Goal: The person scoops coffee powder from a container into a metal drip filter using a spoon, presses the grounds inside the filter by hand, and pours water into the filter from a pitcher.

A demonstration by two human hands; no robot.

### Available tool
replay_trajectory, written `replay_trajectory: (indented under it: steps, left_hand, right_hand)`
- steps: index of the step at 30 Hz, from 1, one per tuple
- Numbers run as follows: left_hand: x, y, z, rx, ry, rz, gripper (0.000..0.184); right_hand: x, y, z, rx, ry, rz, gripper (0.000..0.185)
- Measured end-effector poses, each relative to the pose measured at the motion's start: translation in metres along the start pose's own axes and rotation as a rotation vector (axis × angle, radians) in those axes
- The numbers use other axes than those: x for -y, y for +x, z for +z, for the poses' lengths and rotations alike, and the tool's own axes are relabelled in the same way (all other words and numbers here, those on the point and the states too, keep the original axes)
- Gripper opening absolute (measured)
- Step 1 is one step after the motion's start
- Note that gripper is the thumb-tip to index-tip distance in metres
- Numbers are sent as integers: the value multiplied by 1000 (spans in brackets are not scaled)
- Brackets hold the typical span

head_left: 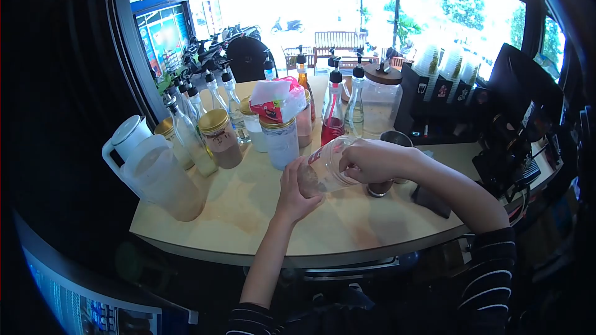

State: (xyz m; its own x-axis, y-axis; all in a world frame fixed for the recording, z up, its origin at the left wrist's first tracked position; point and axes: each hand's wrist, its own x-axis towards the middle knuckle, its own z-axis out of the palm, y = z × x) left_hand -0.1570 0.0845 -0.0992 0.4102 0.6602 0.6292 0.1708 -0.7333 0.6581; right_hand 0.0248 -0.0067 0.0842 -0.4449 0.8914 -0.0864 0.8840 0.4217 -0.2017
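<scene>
A clear jar (pixel 324 167) with a little pale content near its base lies tilted above the counter, its mouth toward the right. My left hand (pixel 294 192) is wrapped round its base. At the jar's mouth is my right hand (pixel 372 160), its fingers curled in at the rim; what they hold, if anything, is hidden. Just behind the jar stands a gold-lidded jar of white powder (pixel 280 142), with a red and white plastic packet (pixel 277 99) on top. A dark glass (pixel 379 188) stands partly hidden under my right forearm.
Two pale pitchers (pixel 162 177) stand at the left of the counter (pixel 248 236). Behind are gold-lidded jars (pixel 221 142), several pump bottles (pixel 333 108) and a large clear jar (pixel 380 102). Cups in a black holder (pixel 442 90) and dark equipment (pixel 518 136) are at the right.
</scene>
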Motion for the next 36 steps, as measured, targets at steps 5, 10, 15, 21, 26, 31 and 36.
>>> replay_trajectory:
  steps: [5, 10, 15, 21, 26, 31, 36]
  left_hand:
    - [-1, -1, 0, -2, 2, 1, 97]
    - [-1, -2, 1, -5, -24, -41, 97]
    - [0, -3, 0, -20, 7, -31, 97]
    - [-1, -4, -1, -36, -25, -31, 98]
    - [-6, -6, -2, -73, -92, -88, 98]
    - [-10, -2, -2, -61, -87, -162, 100]
    - [-25, -2, -2, -63, -70, -219, 97]
  right_hand:
    - [0, -4, 1, -41, 3, -18, 25]
    - [6, -9, 0, -129, 49, -49, 23]
    - [9, -11, -4, -182, 65, -64, 23]
    - [-13, -13, -10, -243, 186, -143, 23]
    - [-26, -20, -20, -349, 272, -201, 23]
    - [-44, -39, -35, -369, 322, -147, 21]
    - [-65, -75, -37, -450, 283, -64, 21]
